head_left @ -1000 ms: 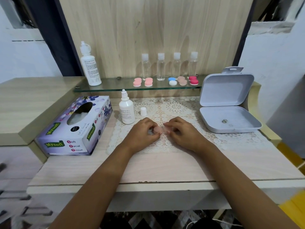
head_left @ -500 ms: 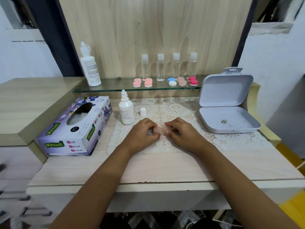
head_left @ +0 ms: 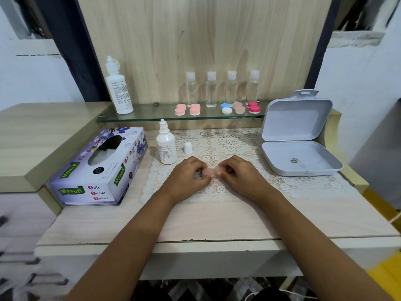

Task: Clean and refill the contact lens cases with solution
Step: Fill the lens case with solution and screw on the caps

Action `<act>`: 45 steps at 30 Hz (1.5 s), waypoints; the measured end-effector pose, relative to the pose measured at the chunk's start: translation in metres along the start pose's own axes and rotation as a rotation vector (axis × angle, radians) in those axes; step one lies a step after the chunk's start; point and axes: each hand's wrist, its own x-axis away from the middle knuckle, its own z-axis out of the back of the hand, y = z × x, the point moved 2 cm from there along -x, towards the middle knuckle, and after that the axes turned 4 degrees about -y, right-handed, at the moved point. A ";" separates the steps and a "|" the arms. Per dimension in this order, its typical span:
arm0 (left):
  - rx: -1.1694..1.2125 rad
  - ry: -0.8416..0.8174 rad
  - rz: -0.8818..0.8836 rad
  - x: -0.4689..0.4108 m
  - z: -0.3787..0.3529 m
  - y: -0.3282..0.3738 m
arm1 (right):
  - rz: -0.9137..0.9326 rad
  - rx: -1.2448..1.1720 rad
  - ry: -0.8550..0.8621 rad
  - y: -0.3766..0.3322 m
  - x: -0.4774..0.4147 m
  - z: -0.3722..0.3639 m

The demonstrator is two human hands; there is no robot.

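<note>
both the left hand (head_left: 186, 174) and right hand (head_left: 239, 174) stay pinched on the pale pink lens case (head_left: 211, 172) over the counter's lace mat (head_left: 234, 146), barely shifted from a second ago, probably working its caps.

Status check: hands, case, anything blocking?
Both hands, left and right, gripping the pale pink lens case on the lace mat. Uncapped solution bottle beside. Nothing blocking.
</note>
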 end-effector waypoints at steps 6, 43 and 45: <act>0.017 -0.003 0.002 0.000 0.000 0.000 | 0.001 0.032 -0.009 0.000 0.000 0.000; 0.104 -0.011 0.090 0.001 0.009 0.004 | -0.123 0.273 0.042 0.008 0.003 -0.006; 0.091 0.005 0.096 0.000 0.010 0.004 | -0.126 0.314 0.018 0.010 0.003 -0.008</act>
